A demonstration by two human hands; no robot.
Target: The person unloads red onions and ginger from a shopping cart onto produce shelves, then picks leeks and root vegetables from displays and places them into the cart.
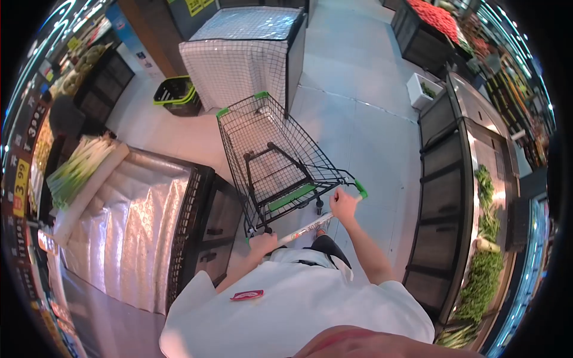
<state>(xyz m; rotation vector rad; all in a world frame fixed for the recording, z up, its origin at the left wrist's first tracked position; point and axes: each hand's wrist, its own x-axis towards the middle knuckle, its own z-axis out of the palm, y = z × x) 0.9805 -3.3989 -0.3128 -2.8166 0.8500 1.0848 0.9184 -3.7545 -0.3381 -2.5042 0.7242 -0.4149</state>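
Observation:
Both of my hands grip the handlebar of a wire shopping cart (277, 149) with green corner pieces. My left hand (263, 243) is wrapped round the bar's left end, close to the dark side of a display stand. Farther forward, my right hand (344, 204) closes round the right end, beside the green handle cap. Between them the pale bar (304, 230) shows. No goods are visible in the cart's basket.
On the left, leeks (80, 167) lie on a silver-covered stand (128, 221). Ahead stand a mesh-covered crate (239, 65) and a black-green basket (177, 98). Along the right, a counter (441, 209) holds greens (482, 283); a white box (418, 92) sits beyond. A person bends at the far left.

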